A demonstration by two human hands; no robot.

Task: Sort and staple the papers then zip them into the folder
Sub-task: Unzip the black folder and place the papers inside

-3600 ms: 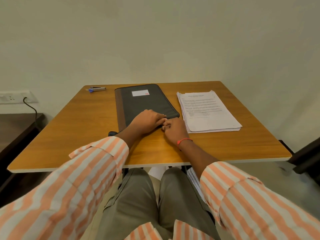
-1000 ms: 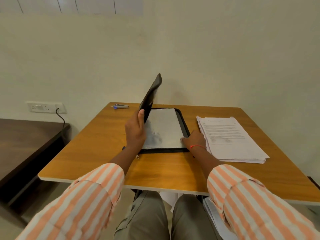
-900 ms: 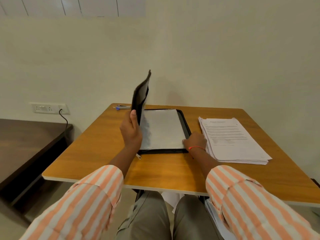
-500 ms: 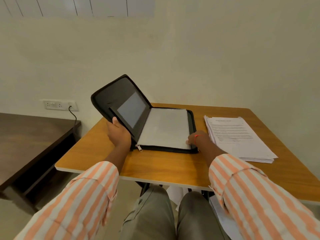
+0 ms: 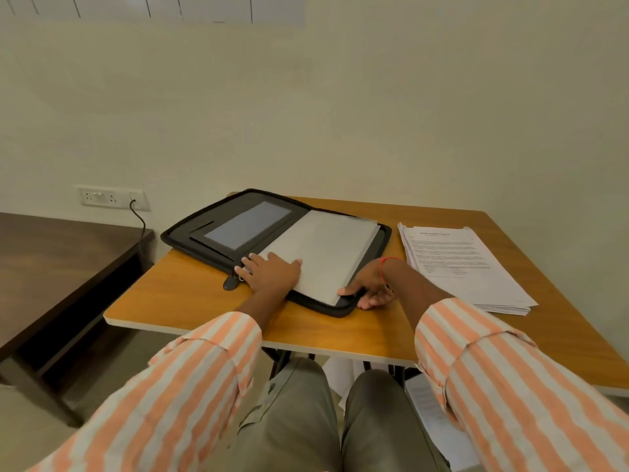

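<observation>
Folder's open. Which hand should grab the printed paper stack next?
Right, likely. The right hand sits at the near right corner of the open black zip folder, beside the white printed paper stack. The left hand lies flat inside the folder, on the far side from the stack.

- The folder, zipped shut earlier, now lies fully open, its cover flat to the left.
- The left hand no longer holds the cover; it rests flat on the pad's near edge.
</observation>
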